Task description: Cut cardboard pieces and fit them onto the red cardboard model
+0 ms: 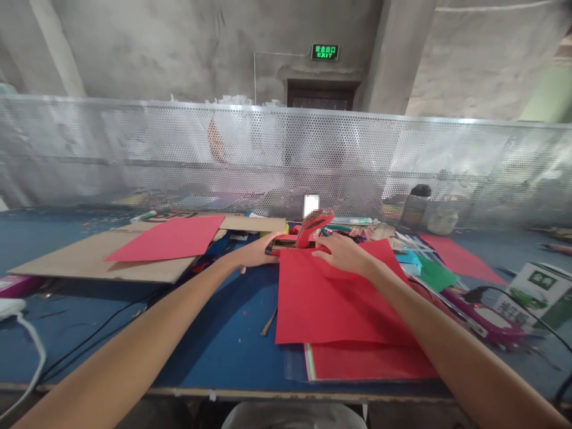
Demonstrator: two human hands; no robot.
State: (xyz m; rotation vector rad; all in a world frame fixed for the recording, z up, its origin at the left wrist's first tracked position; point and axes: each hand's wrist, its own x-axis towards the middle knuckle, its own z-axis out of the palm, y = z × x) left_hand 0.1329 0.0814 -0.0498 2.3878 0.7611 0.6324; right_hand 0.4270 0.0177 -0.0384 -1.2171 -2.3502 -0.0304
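A small craft piece point(308, 229) of brown cardboard and red paper stands at the back middle of the table, with one curved part pointing up. My left hand point(261, 250) is closed round its left end, the fingers partly hidden behind it. On its right side, my right hand point(344, 253) reaches over a large red sheet point(330, 298), fingers beside the curved part and thumb apart from them. Whether those fingertips touch the piece is hard to see. Beneath the sheet lies a clear-wrapped pack of coloured paper point(370, 362), red on top.
At left, another red sheet point(170, 238) lies on flat cardboard point(80, 256). A bottle point(415, 205), a jar point(442, 220), a purple device point(489, 322) with a cable and a printed box point(534, 295) stand at right. A perforated metal screen point(250, 155) borders the blue table point(214, 351).
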